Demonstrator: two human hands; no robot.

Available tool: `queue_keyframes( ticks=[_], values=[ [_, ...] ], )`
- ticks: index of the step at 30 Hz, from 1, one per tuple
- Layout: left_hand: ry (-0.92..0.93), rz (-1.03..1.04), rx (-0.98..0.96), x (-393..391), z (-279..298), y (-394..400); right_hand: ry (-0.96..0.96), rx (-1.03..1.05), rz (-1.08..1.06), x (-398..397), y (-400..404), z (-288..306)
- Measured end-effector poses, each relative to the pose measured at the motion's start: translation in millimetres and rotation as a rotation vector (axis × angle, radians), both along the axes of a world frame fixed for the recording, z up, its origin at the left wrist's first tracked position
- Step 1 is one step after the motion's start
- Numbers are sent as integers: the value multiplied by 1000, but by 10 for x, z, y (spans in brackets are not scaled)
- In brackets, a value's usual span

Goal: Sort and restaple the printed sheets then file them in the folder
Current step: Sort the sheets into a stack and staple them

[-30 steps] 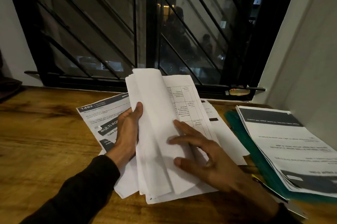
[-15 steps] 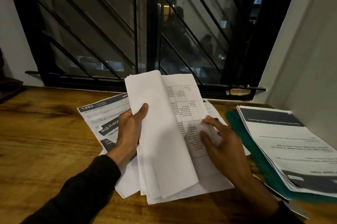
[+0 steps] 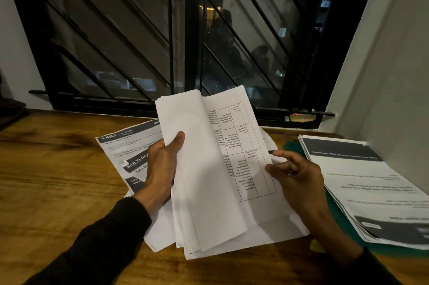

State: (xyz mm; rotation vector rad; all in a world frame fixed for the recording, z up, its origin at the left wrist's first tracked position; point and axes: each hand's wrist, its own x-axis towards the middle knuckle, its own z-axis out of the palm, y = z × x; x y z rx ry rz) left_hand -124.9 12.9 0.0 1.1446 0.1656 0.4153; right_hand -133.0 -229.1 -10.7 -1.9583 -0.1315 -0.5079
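Note:
A stack of white printed sheets (image 3: 209, 180) is raised off the wooden table in front of me. My left hand (image 3: 162, 164) grips the turned-back blank pages on the left, thumb on top. My right hand (image 3: 294, 173) pinches the right edge of the exposed sheet with a printed table (image 3: 246, 154). Under the stack lies a sheet headed "1492" (image 3: 120, 145). At the right a second pile of printed sheets (image 3: 362, 182) rests on a green folder (image 3: 290, 146).
The wooden table (image 3: 58, 180) runs left and toward me. A dark barred window (image 3: 185, 41) stands right behind it. A white wall (image 3: 383, 75) closes off the right side. A small yellow thing (image 3: 316, 245) shows by my right wrist.
My right hand slid from lying on the middle of the stack out to its right edge and now pinches the sheet there. The stack rose slightly. My left hand kept its grip.

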Motion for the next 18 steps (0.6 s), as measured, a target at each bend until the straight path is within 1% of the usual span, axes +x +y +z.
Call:
queue_keyframes(
  ticks=[10,16,18],
  values=[
    [4,1,-5,-11,7,1,-27,-61,-6,33,-1,-44],
    [-15,-15,1,-16,10,5,-49,-85,-68,36,12,-59],
    [-22,-12,7,-19,5,1,-101,-137,-102,49,15,-57]
  ],
)
